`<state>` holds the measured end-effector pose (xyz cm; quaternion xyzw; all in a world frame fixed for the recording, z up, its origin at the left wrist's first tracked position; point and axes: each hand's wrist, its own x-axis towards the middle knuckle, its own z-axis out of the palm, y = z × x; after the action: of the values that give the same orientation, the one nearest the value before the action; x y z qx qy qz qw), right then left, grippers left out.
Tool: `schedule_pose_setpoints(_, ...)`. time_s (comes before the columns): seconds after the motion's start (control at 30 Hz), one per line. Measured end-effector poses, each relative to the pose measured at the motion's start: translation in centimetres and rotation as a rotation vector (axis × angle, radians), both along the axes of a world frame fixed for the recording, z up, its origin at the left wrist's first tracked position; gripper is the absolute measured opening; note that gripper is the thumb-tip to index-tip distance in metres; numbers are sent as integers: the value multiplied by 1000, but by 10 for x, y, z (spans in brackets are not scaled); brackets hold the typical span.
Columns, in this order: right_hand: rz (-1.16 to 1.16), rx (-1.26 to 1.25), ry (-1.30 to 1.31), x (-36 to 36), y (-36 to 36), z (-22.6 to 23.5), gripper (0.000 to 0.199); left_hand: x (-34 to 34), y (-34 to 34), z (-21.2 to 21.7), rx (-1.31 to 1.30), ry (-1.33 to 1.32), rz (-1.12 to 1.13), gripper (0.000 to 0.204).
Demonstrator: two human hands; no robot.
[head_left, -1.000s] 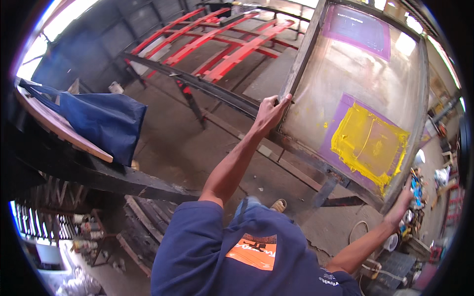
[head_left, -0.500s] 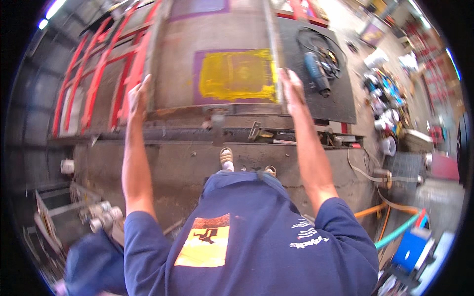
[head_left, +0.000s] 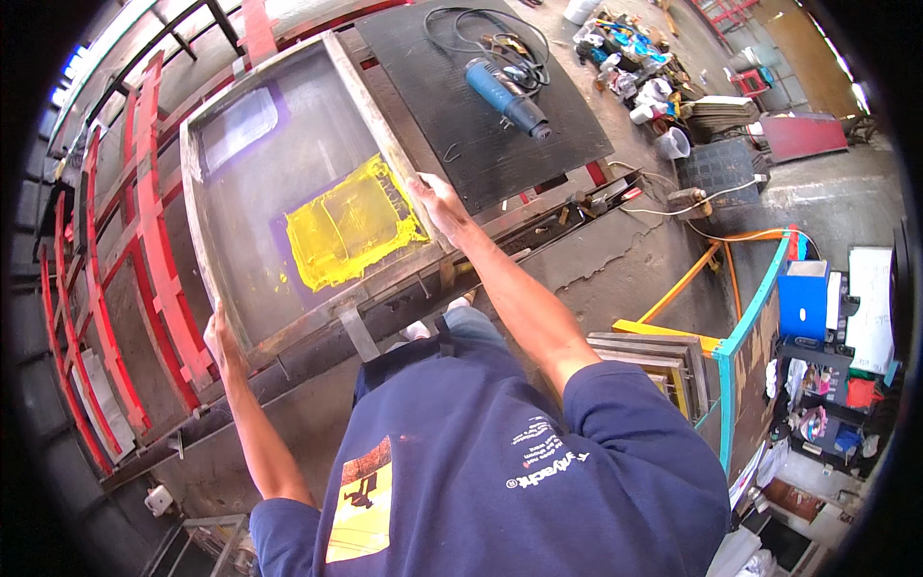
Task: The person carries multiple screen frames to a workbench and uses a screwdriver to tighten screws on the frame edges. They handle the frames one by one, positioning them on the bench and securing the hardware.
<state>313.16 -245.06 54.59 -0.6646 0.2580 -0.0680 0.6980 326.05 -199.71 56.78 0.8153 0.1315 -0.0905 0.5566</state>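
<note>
Framed screen [head_left: 288, 173] sits left of centre in my view, between red bars [head_left: 146, 173] on its left and the black board [head_left: 433, 106] just beside its right rail. Since a second ago my view has swung round: screen was at the right then, with the red bars beyond its left rail, and no black board in sight. Both hands have stayed on it, so I judge it's being handled as one piece, grip unbroken. Long axis runs away from the body and a bit left; yellow patch [head_left: 351, 226] at the near end, pale patch [head_left: 240, 130] at the far end. Left hand [head_left: 223, 341]: fingers clamped on the left rail by the near corner. Right hand [head_left: 442, 207]: fingers clamped on the right rail, undersides hidden. Can't tell if anything below bears the screen. Further out, a blue power tool [head_left: 498, 88] lies on the board
</note>
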Motion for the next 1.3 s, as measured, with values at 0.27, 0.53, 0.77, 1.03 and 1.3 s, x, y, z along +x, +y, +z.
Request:
schedule_pose_setpoints(0.27, 55, -86, 171, 11, 11, 8, 105, 5, 16, -21, -32, 64, 5, 49)
schedule_pose_setpoints(0.53, 75, -138, 190, 22, 6, 19, 121, 18, 9, -34, 52, 73, 9, 63)
schedule_pose_setpoints(0.77, 22, -192, 167, 17, 14, -8, 116, 18, 4, -48, 97, 8, 7, 55)
schedule_pose_setpoints(1.03, -305, -541, -90, -45, 31, 5, 44, 2, -3, -34, 460, -305, 86, 61)
schedule_pose_setpoints(1.3, -362, -530, 29, -263, -33, -5, 18, -106, -192, 46, 224, -676, 114, 60)
